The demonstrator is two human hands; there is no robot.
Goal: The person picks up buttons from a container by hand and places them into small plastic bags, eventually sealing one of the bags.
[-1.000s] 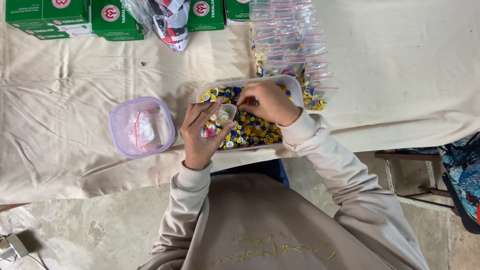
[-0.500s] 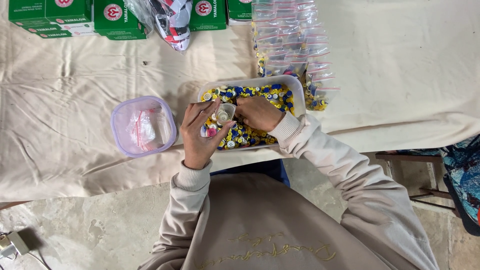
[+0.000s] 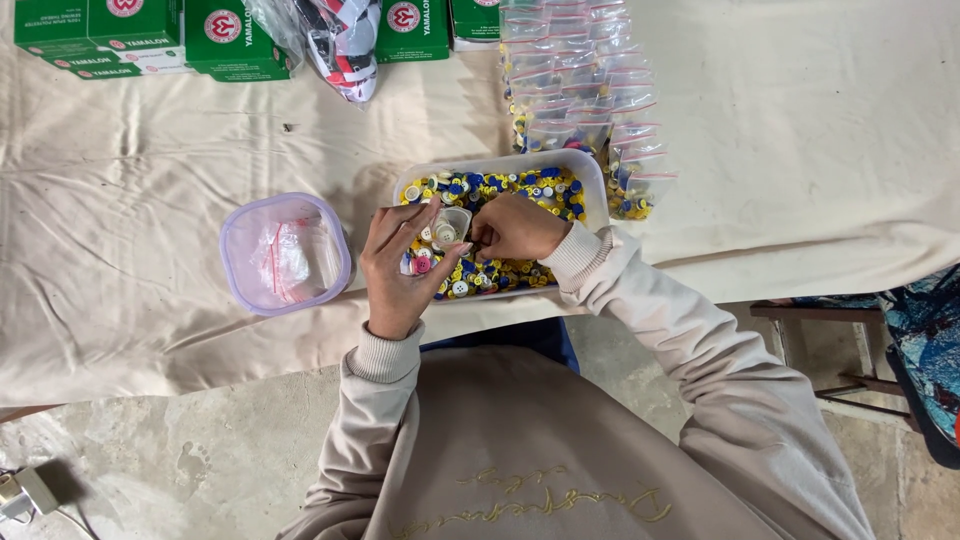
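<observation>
- Buttons (image 3: 520, 190), blue, yellow and white, fill a clear tub (image 3: 592, 172) that stands on the cloth-covered surface (image 3: 800, 150), just in front of the person.
- Left hand (image 3: 400, 270) is closed on a small clear bag (image 3: 448, 226) with its mouth up, held over the tub; a few buttons sit in it.
- Right hand (image 3: 515, 228) has its fingers pinched together at the bag's mouth; whether a button is between them I cannot tell.
- Likely slip: the bag's mouth is narrow and soft, so a button could miss it. It would probably fall back into the tub, since both hands are above it.
- Worse slip: if the left hand tilts the bag, what it already holds may pour out.
- Filled bags (image 3: 590, 110) lie piled touching the tub's far rim; a nudge of the tub could spread them.
- Purple-lidded box (image 3: 284, 252) sits well apart to the left, out of harm.
</observation>
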